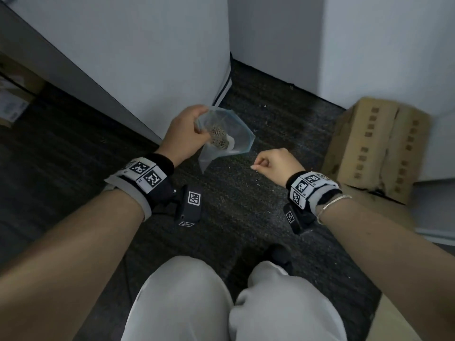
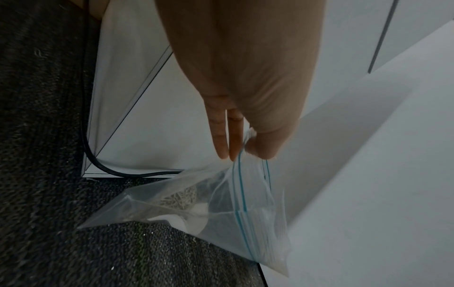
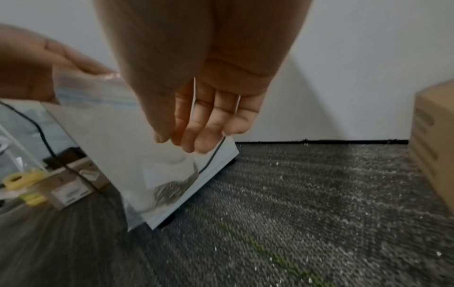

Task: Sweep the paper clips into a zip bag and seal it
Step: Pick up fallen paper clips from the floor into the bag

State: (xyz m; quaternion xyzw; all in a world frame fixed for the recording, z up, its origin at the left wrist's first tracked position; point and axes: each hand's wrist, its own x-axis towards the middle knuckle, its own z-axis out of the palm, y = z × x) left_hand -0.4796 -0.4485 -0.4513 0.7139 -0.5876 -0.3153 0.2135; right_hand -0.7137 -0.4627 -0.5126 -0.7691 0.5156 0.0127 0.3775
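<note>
The left hand (image 1: 183,130) pinches the zip bag (image 1: 226,136) by its rim, thumb against fingertips, and holds it off the carpet (image 1: 258,193) at about 12 o'clock from the knees. The mouth of the bag gapes; in the left wrist view the two blue zip tracks (image 2: 242,196) run apart, so it is not sealed. A clump of paper clips (image 1: 218,137) sits low in the bag beside something white that I cannot identify.

The right hand (image 1: 275,162) hangs at about 1 o'clock, apart from the bag, fingers loosely curled. In the head view the thumb and forefinger seem nipped together, perhaps on a clip, but it is too small to tell.

One clip (image 1: 222,200) seems to lie on the carpet at 6 o'clock from the bag, near the left wrist.

Risks, as I judge them: the bag is held at one point only, so it tilts and the open mouth droops; a jerk could spill the clips back out. The dark, speckled carpet hides stray clips, so one may be missed. If a clip or the white thing lodges in the tracks, the seal will not close fully. A cardboard box (image 1: 376,148) stands at 3 o'clock, clear of the work.
</note>
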